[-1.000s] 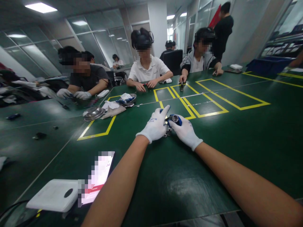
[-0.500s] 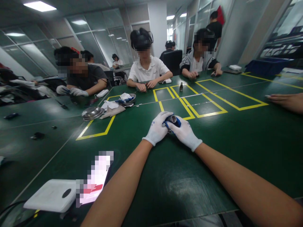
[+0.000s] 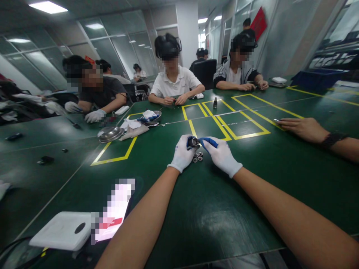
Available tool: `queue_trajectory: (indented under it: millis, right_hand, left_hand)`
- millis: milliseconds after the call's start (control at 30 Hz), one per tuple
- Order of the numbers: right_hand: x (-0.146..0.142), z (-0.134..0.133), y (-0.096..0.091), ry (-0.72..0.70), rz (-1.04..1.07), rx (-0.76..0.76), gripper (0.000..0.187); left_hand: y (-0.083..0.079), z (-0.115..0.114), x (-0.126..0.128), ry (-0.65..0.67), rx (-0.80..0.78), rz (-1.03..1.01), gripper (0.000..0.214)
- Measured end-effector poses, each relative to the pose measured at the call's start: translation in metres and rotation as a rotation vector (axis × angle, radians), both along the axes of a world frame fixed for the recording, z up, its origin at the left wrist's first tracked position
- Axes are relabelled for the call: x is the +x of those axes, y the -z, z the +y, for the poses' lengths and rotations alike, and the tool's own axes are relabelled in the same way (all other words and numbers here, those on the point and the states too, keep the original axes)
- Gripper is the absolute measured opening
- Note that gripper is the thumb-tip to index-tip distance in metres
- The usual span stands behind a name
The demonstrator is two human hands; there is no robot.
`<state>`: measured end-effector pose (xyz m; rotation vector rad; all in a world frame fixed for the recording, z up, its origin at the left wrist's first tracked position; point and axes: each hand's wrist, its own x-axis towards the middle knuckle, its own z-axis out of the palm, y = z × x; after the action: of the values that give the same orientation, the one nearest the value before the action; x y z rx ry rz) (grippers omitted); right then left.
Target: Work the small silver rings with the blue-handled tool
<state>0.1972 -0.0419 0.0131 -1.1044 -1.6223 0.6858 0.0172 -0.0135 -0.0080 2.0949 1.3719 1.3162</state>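
Note:
My left hand [image 3: 181,152], in a white glove with blue-coated fingers, is closed around a short dark cylinder [image 3: 193,141]. The cylinder's round metal-rimmed end faces me. My right hand [image 3: 220,154], gloved the same way, has its fingers pressed together with the tips at the cylinder's right side. Whatever may be between those fingertips is too small to make out. Just below the cylinder, several small round metal pieces [image 3: 198,158] lie grouped on the green table [image 3: 224,220].
Yellow tape rectangles mark the table. Farther off stands a small dark conical object [image 3: 215,103]. Metal dishes [image 3: 110,134] with cloths lie left; a phone [image 3: 113,215] and white box [image 3: 63,231] lie nearer. A co-worker's hand [image 3: 304,128] rests at right; other people sit opposite.
My hands have drawn apart, the right one shifting slightly right and the cylinder left, uncovering the small metal pieces. The co-worker's hand at the right has reached farther in over the table.

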Motion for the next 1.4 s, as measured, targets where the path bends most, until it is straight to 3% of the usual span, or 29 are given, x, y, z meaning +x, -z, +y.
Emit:
queue_trajectory:
  millis: [100, 333, 500, 667, 800, 1067, 1400]
  right_hand:
    - [0.000, 0.006, 0.004, 0.018, 0.136, -0.138, 0.045]
    - [0.000, 0.011, 0.014, -0.122, 0.172, -0.140, 0.048]
    - [-0.002, 0.012, 0.013, -0.097, 0.276, -0.190, 0.045]
    - [-0.002, 0.011, 0.016, -0.277, 0.453, -0.307, 0.050]
    - [-0.003, 0.009, 0.016, -0.286, 0.436, -0.288, 0.049]
    - [0.000, 0.001, -0.005, -0.272, 0.331, -0.207, 0.030]
    - [-0.003, 0.009, 0.017, -0.204, 0.346, -0.263, 0.045]
  left_hand:
    - [-0.001, -0.001, 0.001, -0.012, 0.006, 0.016, 0.033]
    - [-0.011, -0.006, 0.013, 0.001, 0.081, 0.071, 0.037]
    - [-0.017, -0.010, 0.022, -0.009, 0.105, 0.119, 0.038]
    - [-0.017, -0.015, 0.027, 0.055, 0.117, 0.144, 0.048]
    - [-0.015, -0.016, 0.028, 0.079, 0.098, 0.156, 0.054]
    - [-0.011, -0.010, 0.017, 0.098, 0.104, 0.160, 0.045]
    - [-0.011, -0.011, 0.025, 0.055, 0.060, 0.226, 0.066]
